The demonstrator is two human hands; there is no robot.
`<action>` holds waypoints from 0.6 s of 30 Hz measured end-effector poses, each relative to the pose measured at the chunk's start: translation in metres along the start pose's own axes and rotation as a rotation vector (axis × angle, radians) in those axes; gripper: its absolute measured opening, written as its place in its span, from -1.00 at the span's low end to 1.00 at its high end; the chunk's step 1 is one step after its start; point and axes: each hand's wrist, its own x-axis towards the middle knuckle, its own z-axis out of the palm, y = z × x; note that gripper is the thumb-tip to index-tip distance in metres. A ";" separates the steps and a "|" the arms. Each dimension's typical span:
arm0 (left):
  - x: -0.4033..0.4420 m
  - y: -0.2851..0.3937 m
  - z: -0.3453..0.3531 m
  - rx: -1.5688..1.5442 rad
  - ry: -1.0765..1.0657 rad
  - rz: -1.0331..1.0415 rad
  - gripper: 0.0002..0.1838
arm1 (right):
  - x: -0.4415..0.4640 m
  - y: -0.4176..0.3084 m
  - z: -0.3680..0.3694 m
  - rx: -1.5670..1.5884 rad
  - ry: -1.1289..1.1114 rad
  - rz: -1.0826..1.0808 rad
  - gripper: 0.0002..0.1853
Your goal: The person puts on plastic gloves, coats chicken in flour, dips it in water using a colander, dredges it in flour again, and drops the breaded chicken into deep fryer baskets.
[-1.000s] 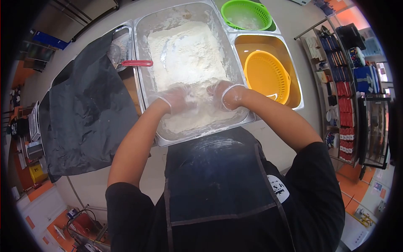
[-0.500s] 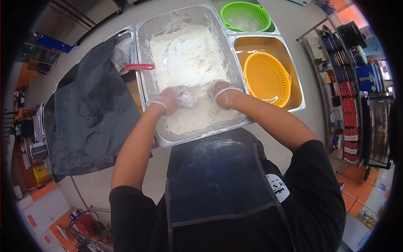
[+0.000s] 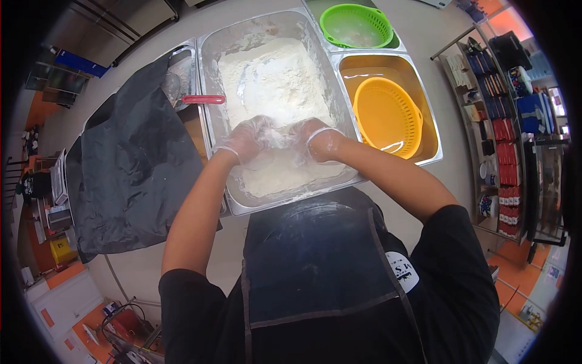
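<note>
A deep metal tray holds a thick bed of white flour. Both hands wear clear, flour-dusted gloves and are over the near half of the flour. My left hand has its fingers curled inward, close to a white floury lump between the hands. Close by on the right, my right hand also bends its fingers toward the middle. What the fingers hold, if anything, is hidden by flour and the gloves.
Right of the tray, a yellow basket sits in a metal pan of yellowish liquid, with a green basket behind it. A black cloth and a red handle lie left. A stocked shelf rack stands far right.
My hands have come closer together than half a second ago, with the right one moving left over the flour. The view has shifted slightly.
</note>
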 end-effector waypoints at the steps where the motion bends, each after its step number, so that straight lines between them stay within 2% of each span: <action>1: 0.000 -0.004 0.001 0.044 0.040 0.004 -0.69 | 0.004 0.002 0.000 0.018 -0.017 0.086 -0.73; 3: -0.011 0.004 0.006 0.374 -0.020 -0.005 -0.65 | 0.008 0.004 -0.001 0.060 -0.055 0.264 -0.74; 4: -0.013 0.012 0.006 0.542 -0.045 -0.005 -0.63 | 0.006 0.006 -0.003 0.009 0.005 0.170 -0.76; 6: -0.005 0.008 0.017 0.729 -0.266 -0.049 -0.61 | 0.000 0.010 -0.007 -0.098 0.119 -0.027 -0.81; 7: -0.001 0.005 0.023 0.821 -0.382 -0.068 -0.60 | -0.003 0.010 -0.006 -0.065 0.118 -0.007 -0.80; 10: -0.005 0.004 0.037 0.813 -0.322 -0.156 -0.61 | -0.017 0.025 -0.031 -0.044 0.091 0.059 -0.76; 12: -0.007 -0.013 0.045 0.822 -0.278 -0.038 -0.66 | -0.035 0.035 -0.066 -0.088 0.034 0.095 -0.68; 13: -0.008 -0.014 0.043 0.829 -0.259 0.015 -0.68 | -0.039 0.051 -0.074 -0.083 0.186 0.137 -0.68; 15: -0.011 -0.006 0.037 0.736 -0.244 -0.048 -0.67 | -0.060 0.080 -0.114 -0.139 0.235 0.295 -0.65; 16: -0.014 0.001 0.032 0.687 -0.239 -0.087 -0.67 | -0.074 0.083 -0.150 0.014 0.262 0.429 -0.63; 18: -0.015 0.008 0.033 0.544 -0.164 -0.098 -0.65 | -0.080 0.114 -0.171 0.346 0.406 0.652 -0.57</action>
